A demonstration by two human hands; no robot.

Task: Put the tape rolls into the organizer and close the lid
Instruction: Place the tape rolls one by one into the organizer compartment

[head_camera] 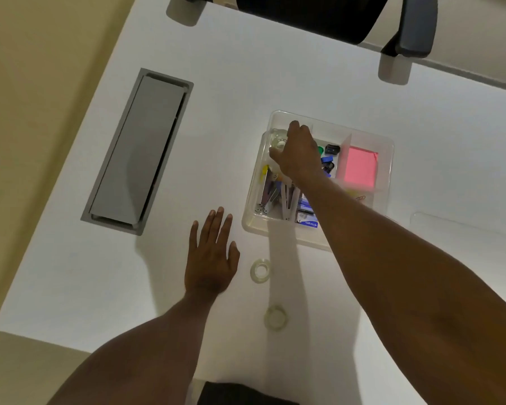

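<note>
A clear plastic organizer (387, 159) stands open on the white desk, filled with staplers, clips and pink sticky notes. My right hand (298, 153) reaches into its far left compartment, fingers around a clear tape roll (278, 139). Two more clear tape rolls lie on the desk in front of the organizer: one (260, 270) beside my left hand, another (276, 317) nearer to me. My left hand (211, 255) rests flat on the desk with fingers apart, holding nothing. The clear lid (450, 226) lies on the desk to the right of the organizer, barely visible.
A grey cable hatch (138, 150) is set into the desk at the left. A black office chair (327, 16) with armrests stands at the far edge. The desk's left edge runs diagonally beside a beige wall.
</note>
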